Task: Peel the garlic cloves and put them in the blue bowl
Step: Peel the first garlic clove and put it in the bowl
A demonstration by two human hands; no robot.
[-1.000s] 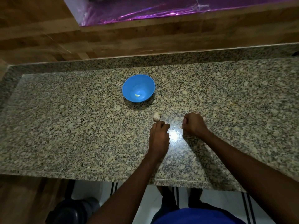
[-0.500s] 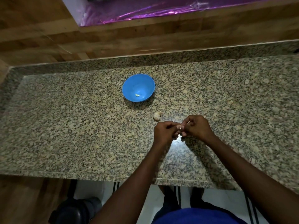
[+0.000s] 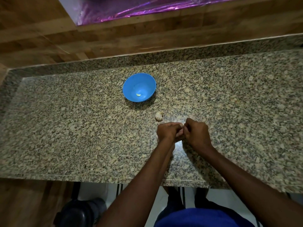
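Note:
A blue bowl [image 3: 139,87] stands on the granite counter [image 3: 65,128] with one peeled clove [image 3: 138,95] lying in its bottom. A pale garlic bulb [image 3: 159,115] lies on the counter just in front of the bowl and to its right. Close below the bulb my left hand [image 3: 168,131] and my right hand [image 3: 197,134] are pressed together, fingertips meeting. A small garlic clove is pinched between them; only a pale sliver of it [image 3: 181,125] shows, the rest is hidden by my fingers.
The counter ends in a raised granite lip and a wooden wall [image 3: 114,40] behind the bowl. Its front edge [image 3: 98,178] runs just under my forearms. A dark round object [image 3: 78,212] sits on the floor at lower left.
My hands were apart a second ago, the left one near the bulb. They have come together and now hold the clove between their fingertips. Bowl and bulb have not moved.

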